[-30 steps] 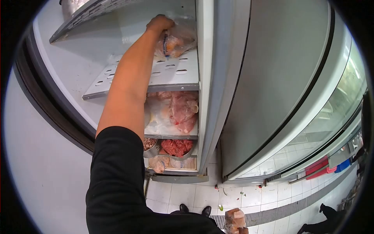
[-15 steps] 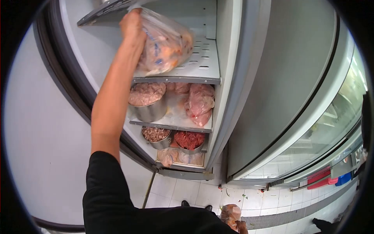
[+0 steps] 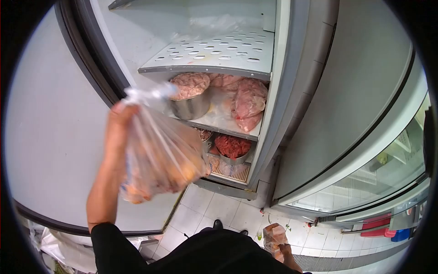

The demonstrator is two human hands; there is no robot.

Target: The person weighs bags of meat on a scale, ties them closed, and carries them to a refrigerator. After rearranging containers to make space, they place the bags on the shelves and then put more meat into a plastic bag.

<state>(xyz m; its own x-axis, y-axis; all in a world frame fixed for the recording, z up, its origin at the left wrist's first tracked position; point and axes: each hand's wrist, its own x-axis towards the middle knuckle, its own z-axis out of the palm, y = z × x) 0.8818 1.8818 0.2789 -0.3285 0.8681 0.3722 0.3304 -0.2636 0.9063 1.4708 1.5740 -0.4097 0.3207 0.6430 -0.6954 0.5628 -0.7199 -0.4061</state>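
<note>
Holds in the left hand [image 3: 122, 119], closed tight round its gathered neck, a clear bag [image 3: 164, 157] of orange and pale lumps, hanging free before the left edges of an open fridge [image 3: 279, 55]'s lower shelves. Grips in the right hand [image 3: 286, 250] a second bag [image 3: 275, 235] of orange-brown pieces, low over the floor tiles [image 3: 196, 200]. Has ahead, near the left edge of the middle shelf [image 3: 228, 131], a steel pot [image 3: 191, 106] heaped with pale meat, and by the right edge some bagged meat [image 3: 250, 102]. Has below, toward the right edge, a bowl [image 3: 233, 160] full of red meat; beside it, a tub of chopped bits [image 3: 205, 133], partly hidden. Has the left arm bent, with forearm rising steeply before the door [image 3: 54, 150]; holds the right hand low, with fingers too small to tell apart.
</note>
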